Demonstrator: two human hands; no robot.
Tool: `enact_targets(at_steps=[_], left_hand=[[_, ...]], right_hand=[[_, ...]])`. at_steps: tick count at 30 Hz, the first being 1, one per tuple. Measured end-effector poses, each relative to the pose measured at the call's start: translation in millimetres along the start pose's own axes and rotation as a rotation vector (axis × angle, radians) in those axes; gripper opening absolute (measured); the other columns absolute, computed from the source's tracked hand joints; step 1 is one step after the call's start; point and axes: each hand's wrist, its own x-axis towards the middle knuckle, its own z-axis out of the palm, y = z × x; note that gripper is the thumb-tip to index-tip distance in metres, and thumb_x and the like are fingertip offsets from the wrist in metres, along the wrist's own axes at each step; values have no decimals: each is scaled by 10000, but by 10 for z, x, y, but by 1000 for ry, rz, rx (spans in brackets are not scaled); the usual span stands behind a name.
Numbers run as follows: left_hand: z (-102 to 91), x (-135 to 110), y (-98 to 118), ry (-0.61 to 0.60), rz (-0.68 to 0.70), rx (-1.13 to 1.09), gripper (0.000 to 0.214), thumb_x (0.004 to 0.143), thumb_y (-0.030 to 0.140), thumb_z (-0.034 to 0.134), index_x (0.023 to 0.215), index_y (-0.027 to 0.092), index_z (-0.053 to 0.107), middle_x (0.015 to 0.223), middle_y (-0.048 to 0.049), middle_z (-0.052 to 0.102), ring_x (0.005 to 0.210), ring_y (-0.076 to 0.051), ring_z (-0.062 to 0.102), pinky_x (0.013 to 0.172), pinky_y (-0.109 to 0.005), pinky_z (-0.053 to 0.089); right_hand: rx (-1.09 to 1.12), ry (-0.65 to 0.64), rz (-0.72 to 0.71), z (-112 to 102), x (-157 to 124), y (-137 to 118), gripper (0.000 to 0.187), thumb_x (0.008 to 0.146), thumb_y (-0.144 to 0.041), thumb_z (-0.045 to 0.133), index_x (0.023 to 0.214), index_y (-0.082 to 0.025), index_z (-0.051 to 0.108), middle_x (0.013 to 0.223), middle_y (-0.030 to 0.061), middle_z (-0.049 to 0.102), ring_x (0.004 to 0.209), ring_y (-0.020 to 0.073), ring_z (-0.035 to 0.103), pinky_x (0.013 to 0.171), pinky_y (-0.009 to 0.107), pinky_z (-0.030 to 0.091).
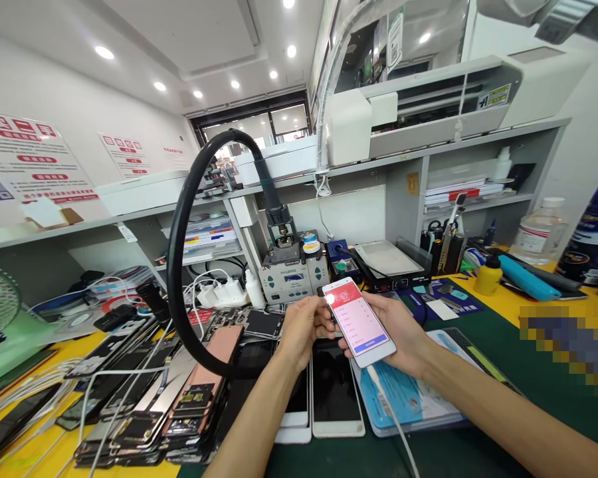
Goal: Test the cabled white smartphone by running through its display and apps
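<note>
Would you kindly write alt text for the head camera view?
A person's right hand holds a lit white phone, a white cable running to its lower end; the left hand is at the phone's left edge, its grip unclear. Other phones lie below, and a thick black hose arches in front of a grey unit behind.

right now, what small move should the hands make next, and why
Perhaps bring the left hand to the blue bar low on the phone: its screen is lit, the bar looks like a button, and the right hand supports the phone.
</note>
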Motion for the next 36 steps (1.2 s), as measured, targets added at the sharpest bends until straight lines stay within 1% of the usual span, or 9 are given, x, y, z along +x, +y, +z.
enact_targets(at_steps=[9, 15, 27, 36], left_hand=[[12, -10, 0, 9, 23, 14, 148, 688, 249, 640, 637, 146, 546, 561, 0, 561, 432, -104, 526, 435, -236, 466], [3, -15, 2, 3, 23, 18, 139, 686, 243, 626, 623, 150, 544, 548, -5, 556, 436, -111, 525, 440, -242, 466], [-3, -10, 23, -11, 4, 9, 158, 694, 247, 621, 597, 146, 547, 538, -4, 546, 441, -111, 523, 450, -242, 469], [-30, -3, 13, -4, 28, 6, 132, 695, 236, 610, 618, 156, 537, 554, -1, 553, 442, -112, 515, 449, -250, 461]], right_hand=[[-3, -18, 15, 36, -19, -20, 533, 921, -482, 455, 1213, -69, 622, 1023, 205, 722, 712, 261, 718, 630, 367, 570], [4, -24, 9, 21, -12, -14, 546, 916, -511, 461, 1208, -78, 623, 1038, 201, 718, 714, 264, 719, 644, 378, 571], [44, -24, 13, 55, -14, -30, 459, 931, -421, 452, 1174, -74, 630, 965, 184, 740, 689, 260, 725, 615, 376, 580], [47, -10, 19, 6, -16, -13, 466, 924, -430, 469, 1183, -74, 620, 962, 188, 739, 695, 268, 727, 616, 385, 585]])
